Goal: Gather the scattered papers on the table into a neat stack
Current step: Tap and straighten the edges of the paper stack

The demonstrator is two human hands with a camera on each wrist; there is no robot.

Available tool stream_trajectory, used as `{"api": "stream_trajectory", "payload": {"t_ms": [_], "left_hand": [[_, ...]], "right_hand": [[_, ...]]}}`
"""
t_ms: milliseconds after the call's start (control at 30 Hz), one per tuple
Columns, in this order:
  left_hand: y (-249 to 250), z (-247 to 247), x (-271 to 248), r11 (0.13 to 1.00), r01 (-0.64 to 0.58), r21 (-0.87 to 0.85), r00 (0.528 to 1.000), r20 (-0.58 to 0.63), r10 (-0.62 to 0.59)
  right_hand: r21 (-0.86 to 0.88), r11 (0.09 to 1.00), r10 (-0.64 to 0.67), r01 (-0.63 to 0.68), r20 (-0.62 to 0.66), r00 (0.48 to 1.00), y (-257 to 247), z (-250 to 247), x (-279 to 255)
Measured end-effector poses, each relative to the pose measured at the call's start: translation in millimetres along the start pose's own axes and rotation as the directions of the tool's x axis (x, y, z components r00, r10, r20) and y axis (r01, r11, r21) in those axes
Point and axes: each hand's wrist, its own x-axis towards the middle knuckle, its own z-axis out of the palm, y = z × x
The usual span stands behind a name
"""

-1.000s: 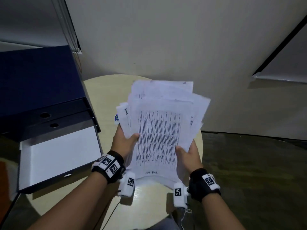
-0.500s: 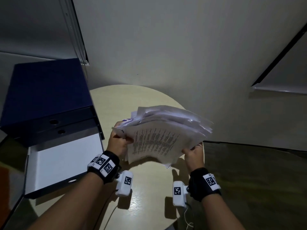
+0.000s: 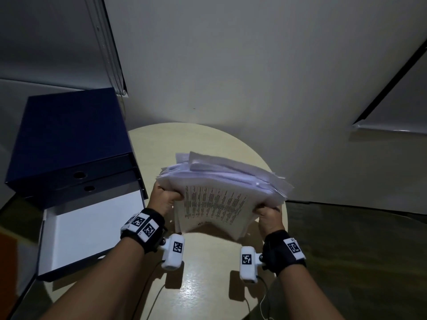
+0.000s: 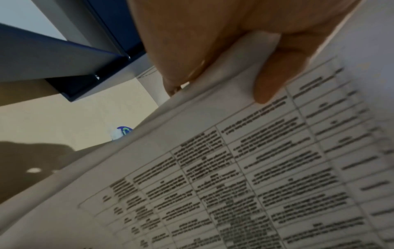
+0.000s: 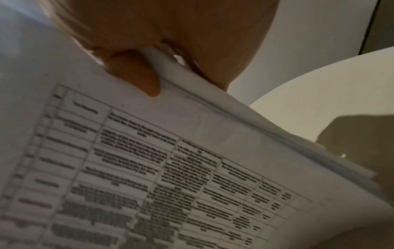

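1. Nearest, the left hand and right hand each pinch a side edge of the papers, thumbs on the printed top sheet.
2. Between them, the bundle hangs above the table, its lower edge drooping and its far edges fanned unevenly.
3. Beyond, on the left, sits an open blue box.
4. Likely risk: with such edge-only grips, loose inner sheets could slide out if the bundle tilts or is tapped hard, scattering again.

Left hand pinches the papers (printed tables) beside a blue box.
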Motion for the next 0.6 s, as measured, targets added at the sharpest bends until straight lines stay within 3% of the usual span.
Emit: {"api": "stream_trajectory", "payload": {"t_ms": [100,167,300,467,600], "left_hand": [[2.4,2.8,0.3,0.999,-0.002,0.034,0.999,0.052,0.000],[7.0,2.3,2.1,1.000,0.001,0.009,0.999,0.054,-0.001],[4.0,2.2,10.5,0.994,0.098,-0.040,0.993,0.070,-0.095],[6.5,6.6,11.8,1.000,0.015,-0.009,1.000,0.023,-0.014],[4.2,-7.4,2.1,1.000,-0.024,0.019,0.998,0.061,0.023]], "right_hand": [[0.033,0.998,-0.062,0.058,0.111,0.992,-5.4,6.9,-1.7],[0.090,0.993,-0.082,0.073,0.095,0.992,-8.7,6.0,1.0],[-0.027,1.000,-0.001,0.004,0.106,0.994,-3.3,11.9,6.0],[-0.053,0.999,0.011,-0.008,0.064,0.998,-12.2,17.3,8.0],[-0.049,0.997,0.066,-0.062,0.081,0.995,-7.4,2.5,-2.2]]}}
